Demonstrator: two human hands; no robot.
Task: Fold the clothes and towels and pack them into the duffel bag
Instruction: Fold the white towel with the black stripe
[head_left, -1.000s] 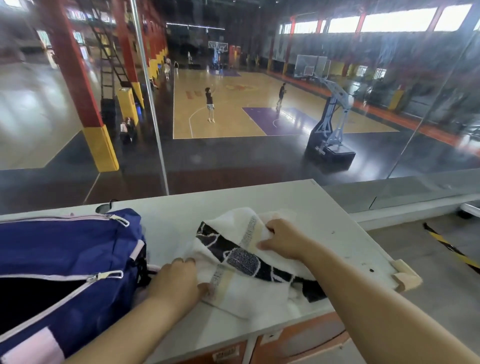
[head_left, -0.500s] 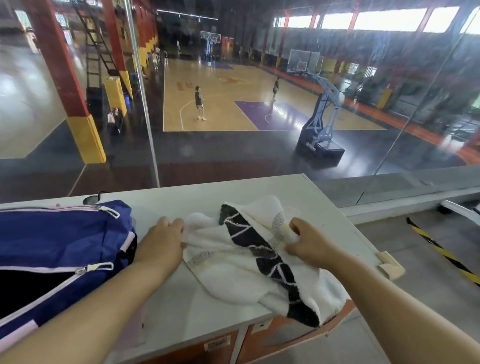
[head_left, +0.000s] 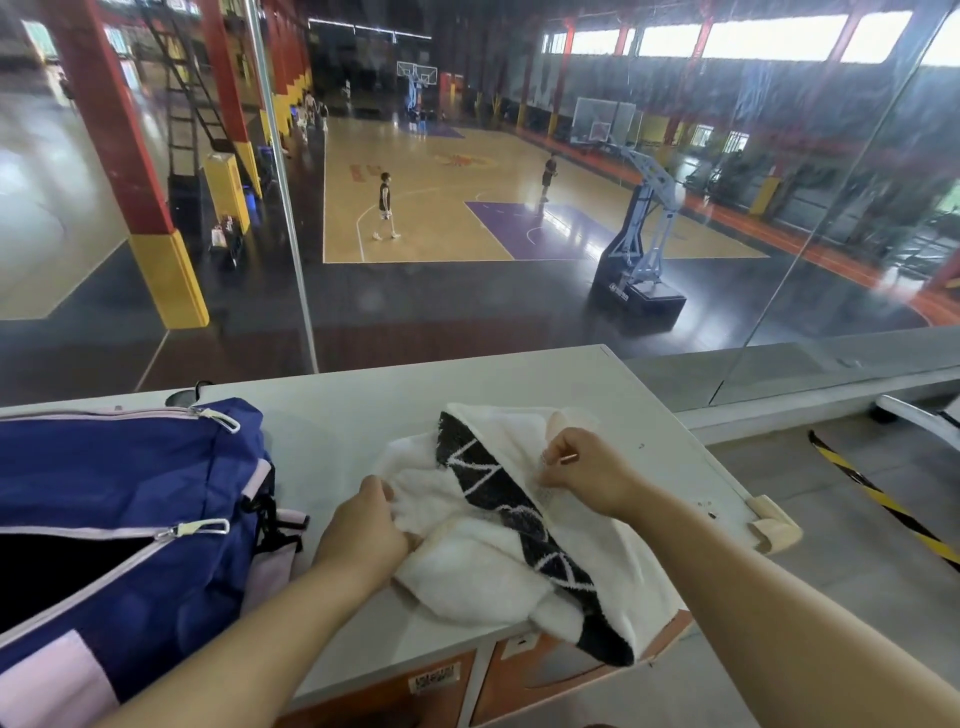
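A white towel (head_left: 467, 577) with a black patterned band lies rumpled on the near right part of the tabletop (head_left: 363, 415), one corner drooping over the front edge. It is only loosely gathered, not yet a neat fold, so the step in hand looks like finding and lining up its edges. The left hand (head_left: 363, 535) is clenched on a bunch of the white cloth at the towel's left side, likely to anchor it against sliding while the other side is worked. The right hand (head_left: 587, 478) pinches an upper edge of the towel between thumb and fingers, lifted slightly off the surface, probably to draw that edge across. Just left of the towel, close to the left hand, stands the blue duffel bag (head_left: 130, 478) with pink trim; its main zip is open and the dark mouth faces the person, which keeps packing a short reach away. What lies inside the bag cannot be made out. Beyond the tabletop, a glass wall (head_left: 519, 312) looks down on a basketball court (head_left: 441, 208).
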